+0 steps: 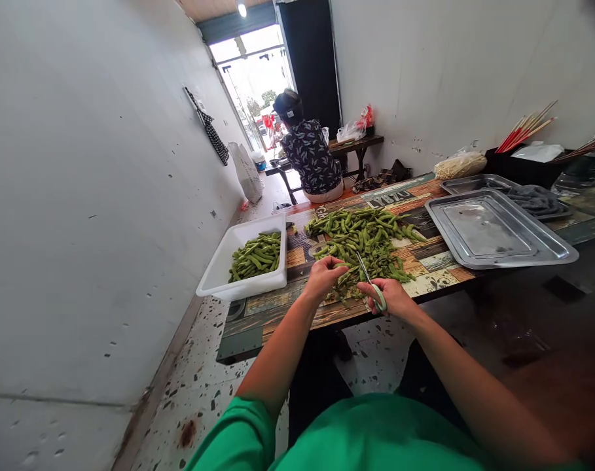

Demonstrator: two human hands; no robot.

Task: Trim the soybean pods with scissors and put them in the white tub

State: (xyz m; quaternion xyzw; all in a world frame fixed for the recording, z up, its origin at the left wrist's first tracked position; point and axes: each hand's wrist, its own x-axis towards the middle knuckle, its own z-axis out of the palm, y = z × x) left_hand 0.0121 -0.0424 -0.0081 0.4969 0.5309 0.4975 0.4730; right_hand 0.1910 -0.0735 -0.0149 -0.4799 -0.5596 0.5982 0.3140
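My right hand (pixel 390 296) grips a pair of scissors (pixel 379 299) with pale green handles, its metal blades pointing up and away over the pods. My left hand (pixel 325 276) is closed in a pinch just left of the blades, on what looks like a green soybean pod (pixel 341 265), mostly hidden by the fingers. Beyond both hands a loose pile of green soybean pods (pixel 360 229) spreads over the patterned table (pixel 277 307). Small trimmed bits lie around the near side of the pile. To the left, a white plastic tub (pixel 251 284) holds many more pods.
A metal tray (pixel 493 229) lies at the right, overlapping the table's front edge. Behind it are another tray with a grey cloth (pixel 533 198), a bag of skewers (pixel 460 163) and a black box (pixel 523 165) of sticks. A person (pixel 309 154) sits beyond the table, back turned.
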